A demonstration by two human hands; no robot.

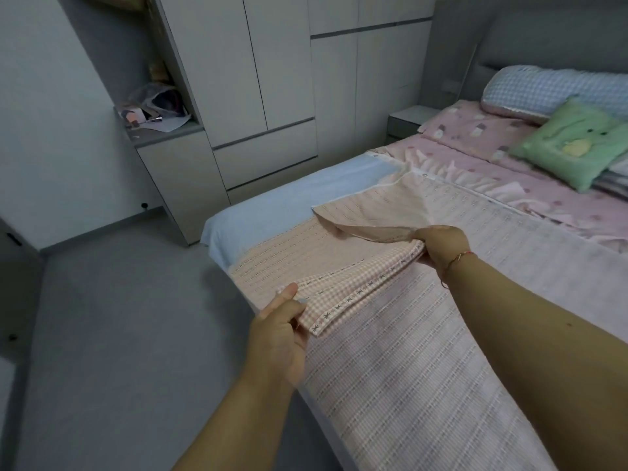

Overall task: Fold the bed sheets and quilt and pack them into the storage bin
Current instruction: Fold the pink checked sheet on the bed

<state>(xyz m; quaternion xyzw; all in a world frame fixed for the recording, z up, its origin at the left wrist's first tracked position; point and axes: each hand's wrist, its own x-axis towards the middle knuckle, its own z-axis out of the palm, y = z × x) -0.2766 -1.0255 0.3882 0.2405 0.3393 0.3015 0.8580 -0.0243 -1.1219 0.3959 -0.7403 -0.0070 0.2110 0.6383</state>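
Observation:
A pink checked sheet (424, 351) with rows of small dark stars lies spread over the bed. My left hand (282, 331) pinches its near edge between thumb and fingers at the bedside. My right hand (441, 248) grips the same edge farther along, where a corner flap (380, 207) is turned back and shows its paler underside. Between my hands the edge is lifted off the bed. Beneath it a light blue sheet (295, 202) covers the mattress corner. A pink patterned quilt (503, 171) lies crumpled toward the headboard. No storage bin is in view.
A green cushion (571, 144) and a blue checked pillow (557, 88) lie at the head of the bed. Grey wardrobes (272, 79) line the far wall, with a cluttered shelf (156, 110) at left. Grey floor (112, 334) runs along the bed's left side.

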